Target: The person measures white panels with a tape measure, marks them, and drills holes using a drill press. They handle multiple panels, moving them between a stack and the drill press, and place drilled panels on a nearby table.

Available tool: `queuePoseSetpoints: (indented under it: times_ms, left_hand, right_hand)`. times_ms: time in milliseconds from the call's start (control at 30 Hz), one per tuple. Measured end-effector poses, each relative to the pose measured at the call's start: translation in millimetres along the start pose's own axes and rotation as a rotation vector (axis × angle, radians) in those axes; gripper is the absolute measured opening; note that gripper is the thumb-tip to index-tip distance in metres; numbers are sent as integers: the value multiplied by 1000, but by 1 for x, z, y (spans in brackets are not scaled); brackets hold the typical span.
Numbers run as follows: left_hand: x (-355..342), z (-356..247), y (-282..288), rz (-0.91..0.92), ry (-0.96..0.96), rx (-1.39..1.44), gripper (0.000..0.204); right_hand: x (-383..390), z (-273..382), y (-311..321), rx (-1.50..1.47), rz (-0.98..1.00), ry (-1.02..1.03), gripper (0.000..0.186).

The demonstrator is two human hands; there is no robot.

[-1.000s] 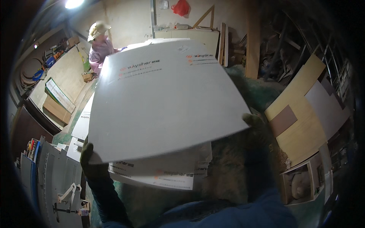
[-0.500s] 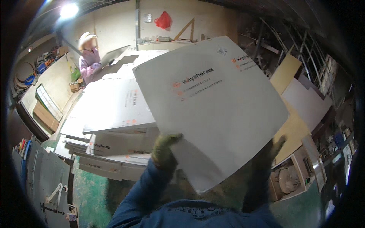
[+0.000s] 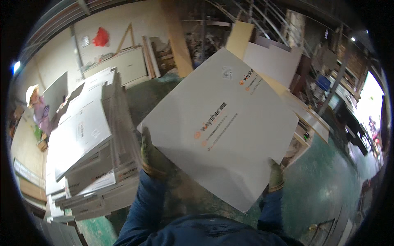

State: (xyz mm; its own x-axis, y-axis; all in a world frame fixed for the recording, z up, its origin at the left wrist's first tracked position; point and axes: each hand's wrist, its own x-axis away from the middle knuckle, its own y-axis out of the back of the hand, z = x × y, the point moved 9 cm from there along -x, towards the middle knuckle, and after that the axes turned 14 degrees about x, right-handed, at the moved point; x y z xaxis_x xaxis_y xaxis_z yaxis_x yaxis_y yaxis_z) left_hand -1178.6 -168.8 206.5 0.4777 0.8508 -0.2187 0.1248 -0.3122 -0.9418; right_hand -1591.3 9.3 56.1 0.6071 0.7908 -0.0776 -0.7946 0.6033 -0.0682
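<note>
A large flat white panel (image 3: 230, 151), printed in black and orange, is held tilted in front of me. My left hand (image 3: 152, 158), in an olive work glove, grips its left edge near the corner. On the near right edge, my gloved right hand (image 3: 276, 176) is closed with the thumb on the upper face. The fingers of both hands are partly hidden by the panel. To the left stands a tall stack of similar white panels (image 3: 92, 123), apart from the one I hold.
Behind the stack, at far left, a person (image 3: 41, 108) in a light hat stands beside a grey board (image 3: 57, 88). A low cabinet (image 3: 119, 67) lines the back wall. Leaning boards (image 3: 269, 61) and an open wooden box (image 3: 295, 147) lie beyond the panel. The floor (image 3: 316, 176) is green.
My view has swung right, so the stack and the person sit further left. The panel has come along in both hands, and my right hand has closed on its edge.
</note>
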Motion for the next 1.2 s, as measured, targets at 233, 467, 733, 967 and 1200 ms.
queuePoseSetpoints:
  times_ms: [233, 467, 733, 967, 1200]
  left_hand:
    - [-141, 8, 194, -417, -61, -109, 77]
    - [-186, 46, 204, -443, 3, -122, 79]
    - [-96, -41, 190, -462, 108, -311, 81]
    - [-82, -71, 195, -475, 139, -359, 84]
    - [-106, -64, 198, -480, 167, -354, 86]
  right_hand:
    - [49, 71, 9, -57, 46, 399, 40]
    - [94, 130, -4, 953, -290, 820, 35]
    - [213, 44, 66, 759, -435, 66, 32]
    - [295, 14, 78, 755, -582, -186, 29]
    - [251, 20, 60, 928, -531, -100, 26]
